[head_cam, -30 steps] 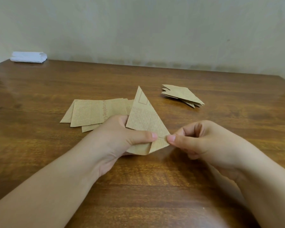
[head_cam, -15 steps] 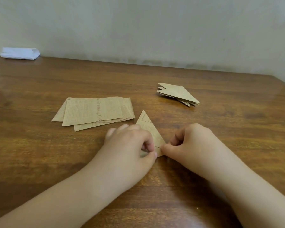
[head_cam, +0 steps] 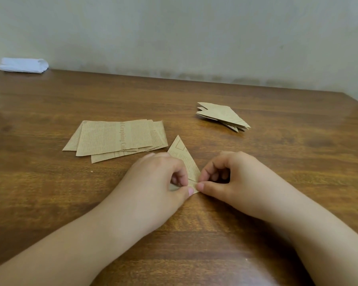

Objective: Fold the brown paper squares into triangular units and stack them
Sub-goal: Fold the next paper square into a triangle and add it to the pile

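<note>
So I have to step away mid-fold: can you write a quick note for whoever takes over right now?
Left hand and right hand both pinch the near corner of a half-folded triangle lying on the table. Unfolded paper sheets lie fanned to the left. Finished triangles are stacked far right. Left: finish this fold, stack it, then fold the remaining sheets.

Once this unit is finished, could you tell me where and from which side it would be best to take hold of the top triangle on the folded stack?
Probably by its long pointed tip at the right of the stack of folded brown paper triangles, coming from the right side. That tip juts out flat and free, while the notched left ends lie layered together.
</note>
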{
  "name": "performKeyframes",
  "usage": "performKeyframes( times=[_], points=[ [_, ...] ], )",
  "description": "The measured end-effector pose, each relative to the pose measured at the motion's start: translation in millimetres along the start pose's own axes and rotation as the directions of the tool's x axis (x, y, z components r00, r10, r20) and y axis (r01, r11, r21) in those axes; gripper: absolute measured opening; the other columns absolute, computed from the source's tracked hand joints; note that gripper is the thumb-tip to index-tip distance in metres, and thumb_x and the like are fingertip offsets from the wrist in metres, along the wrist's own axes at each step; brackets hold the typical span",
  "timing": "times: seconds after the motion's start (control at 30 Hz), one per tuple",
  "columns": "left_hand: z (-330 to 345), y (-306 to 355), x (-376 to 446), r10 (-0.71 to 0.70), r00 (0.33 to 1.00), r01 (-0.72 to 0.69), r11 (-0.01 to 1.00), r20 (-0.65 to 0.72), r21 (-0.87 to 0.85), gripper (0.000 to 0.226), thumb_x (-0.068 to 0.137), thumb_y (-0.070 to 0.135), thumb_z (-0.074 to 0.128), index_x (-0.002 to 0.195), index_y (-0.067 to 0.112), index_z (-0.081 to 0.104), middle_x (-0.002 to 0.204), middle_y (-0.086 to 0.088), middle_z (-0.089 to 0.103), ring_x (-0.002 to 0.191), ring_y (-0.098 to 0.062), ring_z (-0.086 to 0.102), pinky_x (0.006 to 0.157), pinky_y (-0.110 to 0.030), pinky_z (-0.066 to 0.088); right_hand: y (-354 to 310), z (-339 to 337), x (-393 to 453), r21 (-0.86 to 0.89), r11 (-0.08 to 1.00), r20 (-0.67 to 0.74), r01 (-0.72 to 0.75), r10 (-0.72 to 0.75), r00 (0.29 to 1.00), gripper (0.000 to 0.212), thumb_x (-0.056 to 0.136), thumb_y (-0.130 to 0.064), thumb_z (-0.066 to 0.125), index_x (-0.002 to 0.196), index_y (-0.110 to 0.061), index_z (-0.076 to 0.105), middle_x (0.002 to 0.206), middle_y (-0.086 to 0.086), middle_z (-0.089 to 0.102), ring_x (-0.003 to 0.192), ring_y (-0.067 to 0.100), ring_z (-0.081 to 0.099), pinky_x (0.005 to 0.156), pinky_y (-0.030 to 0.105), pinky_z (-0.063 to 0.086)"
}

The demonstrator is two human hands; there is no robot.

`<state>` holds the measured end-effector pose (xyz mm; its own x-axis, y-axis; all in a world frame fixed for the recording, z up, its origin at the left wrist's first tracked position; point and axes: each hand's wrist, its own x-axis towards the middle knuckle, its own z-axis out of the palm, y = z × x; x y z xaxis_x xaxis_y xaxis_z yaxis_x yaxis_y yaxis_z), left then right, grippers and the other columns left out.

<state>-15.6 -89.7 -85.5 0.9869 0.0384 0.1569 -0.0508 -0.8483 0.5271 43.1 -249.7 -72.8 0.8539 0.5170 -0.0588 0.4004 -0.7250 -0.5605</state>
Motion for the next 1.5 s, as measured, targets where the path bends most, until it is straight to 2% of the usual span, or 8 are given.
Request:
performKeyframes(
  times=[0.17, 0.3, 0.5, 0.63, 1.07, 1.17, 1.33, 1.5],
  points=[
    [0, -1, 0, -0.008, 1.0, 0.008, 1.0, 0.013, 0.005, 0.016, 0.079, 0.041, 0.069, 0.072, 0.031, 0.061, 0.085, 0.017, 0.054, 0.09, 0.001, 0.046, 0.069, -0.008, 0.031, -3, 1, 0, 0.004, 1.0, 0.007, -0.031, 0.031, 0.999, 0.011, 0.081, -0.037, 0.07, 0.073, -0.031, 0.067, 0.071, -0.009, 0.059, 0.062, 0.003, 0.051, 0.058, 0.016, 0.042],
    [0, 0, 1, -0.008, 1.0, 0.007, 1.0, 0.023, 0.009, 0.014, 0.08, 0.041, 0.069, 0.073, 0.029, 0.063, 0.086, 0.016, 0.054, 0.091, 0.0, 0.046, 0.069, -0.008, 0.03, -7, 4, 0, -0.058, 0.998, -0.013, -0.03, 0.03, 0.999, 0.011, 0.084, -0.037, 0.066, 0.076, -0.03, 0.065, 0.072, -0.01, 0.057, 0.062, 0.002, 0.048, 0.054, 0.014, 0.037],
    [0, 0, 0, -0.011, 1.0, 0.011, 1.0, 0.022, 0.006, 0.014, 0.079, 0.039, 0.07, 0.072, 0.029, 0.064, 0.085, 0.016, 0.055, 0.09, 0.0, 0.046, 0.069, -0.009, 0.031, -14, 5, -3, -0.128, 0.992, -0.019, -0.02, 0.018, 1.0, 0.013, 0.088, -0.037, 0.062, 0.075, -0.034, 0.06, 0.074, -0.012, 0.053, 0.08, 0.007, 0.044, 0.073, 0.024, 0.033],
    [0, 1, 0, -0.021, 1.0, 0.021, 1.0, 0.017, -0.011, 0.015, 0.078, 0.039, 0.071, 0.069, 0.029, 0.063, 0.083, 0.016, 0.055, 0.089, -0.001, 0.047, 0.072, -0.018, 0.032, -15, 4, -2, -0.136, 0.99, -0.013, -0.031, 0.03, 0.999, 0.019, 0.088, -0.038, 0.061, 0.07, -0.034, 0.055, 0.073, -0.012, 0.052, 0.08, 0.007, 0.044, 0.074, 0.025, 0.033],
    [2, 3, 1, -0.061, 0.998, 0.062, 0.996, 0.016, -0.068, 0.018, 0.078, 0.034, 0.073, 0.066, 0.029, 0.061, 0.083, 0.014, 0.055, 0.088, -0.002, 0.048, 0.071, -0.017, 0.035, -11, 10, -2, -0.139, 0.99, -0.067, 0.013, -0.022, 0.998, 0.014, 0.088, -0.037, 0.06, 0.075, -0.033, 0.056, 0.076, -0.014, 0.051, 0.086, 0.01, 0.046, 0.077, 0.025, 0.034],
    [3, 3, 0, -0.074, 0.997, 0.076, 0.993, 0.027, -0.088, 0.021, 0.078, 0.033, 0.074, 0.063, 0.031, 0.059, 0.082, 0.014, 0.054, 0.089, -0.005, 0.048, 0.075, -0.023, 0.037, -9, 10, -4, -0.164, 0.983, -0.075, 0.083, -0.096, 0.993, 0.007, 0.085, -0.037, 0.062, 0.082, -0.033, 0.057, 0.086, -0.014, 0.048, 0.095, 0.007, 0.043, 0.087, 0.028, 0.033],
    [-2, 5, 1, -0.086, 0.994, 0.091, 0.992, 0.069, -0.087, 0.022, 0.078, 0.034, 0.073, 0.061, 0.034, 0.059, 0.085, 0.016, 0.051, 0.097, -0.01, 0.049, 0.089, -0.03, 0.041, -11, 9, -5, -0.133, 0.986, -0.045, 0.098, -0.105, 0.993, 0.01, 0.081, -0.038, 0.065, 0.075, -0.032, 0.061, 0.079, -0.013, 0.047, 0.091, 0.006, 0.04, 0.092, 0.03, 0.029],
    [-7, 3, 0, -0.111, 0.988, 0.116, 0.993, 0.11, -0.033, 0.016, 0.08, 0.037, 0.069, 0.067, 0.037, 0.061, 0.092, 0.016, 0.053, 0.107, -0.008, 0.042, 0.103, -0.033, 0.03, -7, 8, -2, -0.128, 0.99, -0.052, 0.058, -0.065, 0.997, 0.012, 0.079, -0.039, 0.067, 0.071, -0.031, 0.063, 0.081, -0.008, 0.053, 0.093, 0.002, 0.034, 0.1, 0.033, 0.024]
  ],
)
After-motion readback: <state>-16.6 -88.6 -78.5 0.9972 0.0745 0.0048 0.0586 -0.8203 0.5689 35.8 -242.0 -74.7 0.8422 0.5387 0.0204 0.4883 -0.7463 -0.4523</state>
